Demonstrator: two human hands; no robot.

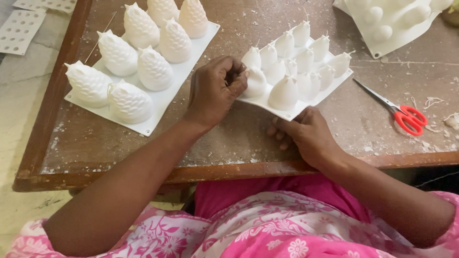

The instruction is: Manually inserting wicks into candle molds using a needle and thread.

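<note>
A white silicone mould (292, 65) with several pointed cone-shaped cavities, wicks sticking out of their tips, lies in the middle of the wooden table (224, 138). My left hand (217, 88) is closed at the mould's left edge, fingers pinched beside the nearest cone (256, 81). My right hand (306, 131) grips the mould's near edge from below, fingers tucked under the rim.
A larger white mould (138, 57) with several pinecone-shaped bumps lies at the left. Red-handled scissors (399, 111) lie at the right. Another white mould (389, 21) sits at the far right corner. Perforated white sheets (21, 26) lie off the table's left side. Wax crumbs litter the tabletop.
</note>
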